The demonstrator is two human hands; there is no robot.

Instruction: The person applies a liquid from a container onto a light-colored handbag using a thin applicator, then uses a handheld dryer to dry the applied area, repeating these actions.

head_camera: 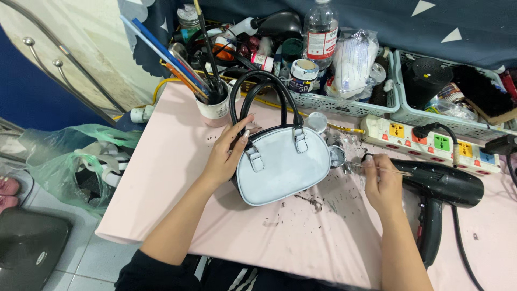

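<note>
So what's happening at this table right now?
A person sits at a pink table. The left hand steadies a small pale-blue handbag with black handles, lying flat. The right hand holds a thin brush, its tip by a small open pot beside the bag. A black hairdryer lies to the right; dark paint specks dot the tabletop.

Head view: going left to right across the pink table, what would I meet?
Green plastic bag → left hand → pale blue handbag → right hand holding a thin brush → black hair dryer.
</note>
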